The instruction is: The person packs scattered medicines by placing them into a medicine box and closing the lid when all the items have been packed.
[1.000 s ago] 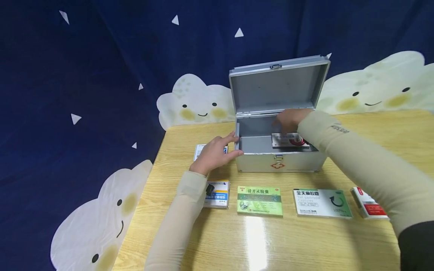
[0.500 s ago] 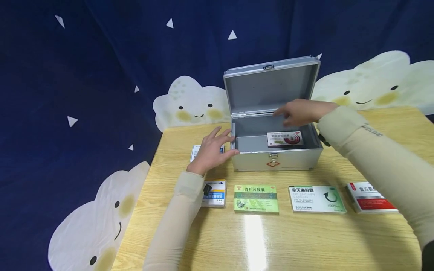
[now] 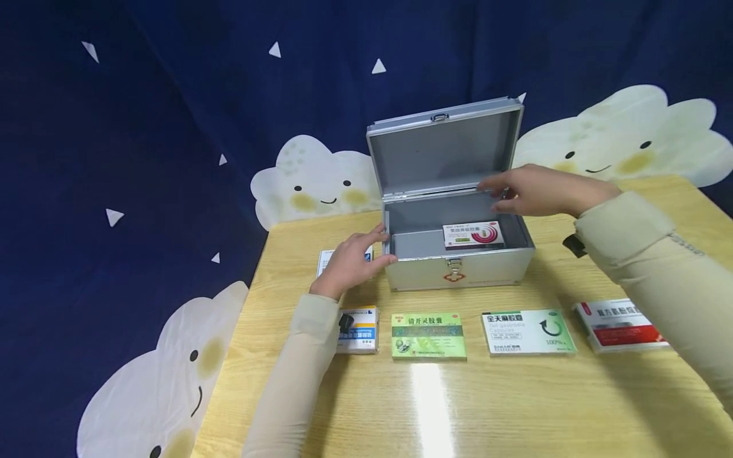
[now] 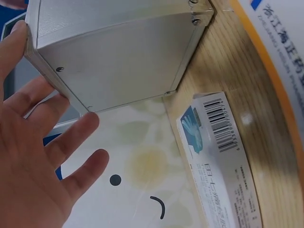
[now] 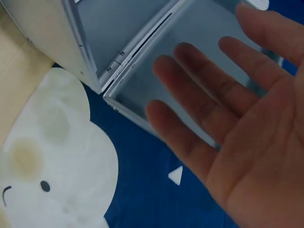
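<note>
A silver metal first-aid case (image 3: 424,275) stands on the table with its lid (image 3: 446,152) raised. Inside it, toward the right, lies a white medicine box (image 3: 472,235) with a red ring print. My left hand (image 3: 353,262) rests with spread fingers on the case's left rim; in the left wrist view the fingers (image 4: 80,133) are loosely extended beside the side wall. Above the right end of the case hovers my right hand (image 3: 541,189), holding nothing. Its fingers (image 5: 190,104) are spread in the right wrist view, with the lid behind them.
Along the front lie a blue-and-white medicine box (image 3: 361,331), a green one (image 3: 429,337), a white-and-green one (image 3: 528,332) and a red-and-white one (image 3: 621,326). Another white box (image 4: 218,161) sits left of the case, partly behind my left hand. A dark blue curtain (image 3: 172,127) hangs behind the table.
My right hand has come up out of the case and shifted right, uncovering the medicine box inside. The left hand stays at the rim. The head view has shifted slightly.
</note>
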The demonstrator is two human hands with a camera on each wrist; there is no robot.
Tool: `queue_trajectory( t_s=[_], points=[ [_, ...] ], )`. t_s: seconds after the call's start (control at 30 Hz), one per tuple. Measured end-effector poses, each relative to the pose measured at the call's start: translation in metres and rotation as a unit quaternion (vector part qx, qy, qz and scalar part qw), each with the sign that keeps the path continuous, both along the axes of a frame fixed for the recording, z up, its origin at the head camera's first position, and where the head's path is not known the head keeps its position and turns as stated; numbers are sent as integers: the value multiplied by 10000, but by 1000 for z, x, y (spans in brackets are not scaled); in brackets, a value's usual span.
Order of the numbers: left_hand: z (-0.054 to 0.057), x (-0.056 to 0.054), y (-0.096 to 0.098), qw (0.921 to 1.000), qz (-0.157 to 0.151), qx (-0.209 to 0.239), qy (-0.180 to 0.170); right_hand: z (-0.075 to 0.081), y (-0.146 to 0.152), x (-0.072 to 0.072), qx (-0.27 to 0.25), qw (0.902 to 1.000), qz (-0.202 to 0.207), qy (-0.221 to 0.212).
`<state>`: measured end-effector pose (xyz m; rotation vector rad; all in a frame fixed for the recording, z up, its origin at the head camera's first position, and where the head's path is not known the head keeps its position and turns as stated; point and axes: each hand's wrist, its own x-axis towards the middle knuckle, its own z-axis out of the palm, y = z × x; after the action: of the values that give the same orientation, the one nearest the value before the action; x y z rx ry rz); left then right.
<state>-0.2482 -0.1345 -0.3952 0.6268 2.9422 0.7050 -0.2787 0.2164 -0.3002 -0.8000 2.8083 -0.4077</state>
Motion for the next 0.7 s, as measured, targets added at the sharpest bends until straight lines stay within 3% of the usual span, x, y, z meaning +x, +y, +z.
queue_trajectory(
  t_s=[0.17, 0.37, 0.6, 0.7],
  points=[
    [0, 0, 1, 9996, 126, 40, -237, 4, 17, 24, -147, 9992, -277, 252],
    [-1, -2, -5, 9993, 234, 156, -256, 5, 40, 46, -231, 9960, -634, 585],
    [-7, 1, -4, 9992, 96, 339, -204, -9, 71, 78, -130, 9897, -725, 1231],
    [-8, 2, -1, 9991, 25, 378, -168, -19, 84, 93, 27, 9880, -807, 1316]
  ],
)
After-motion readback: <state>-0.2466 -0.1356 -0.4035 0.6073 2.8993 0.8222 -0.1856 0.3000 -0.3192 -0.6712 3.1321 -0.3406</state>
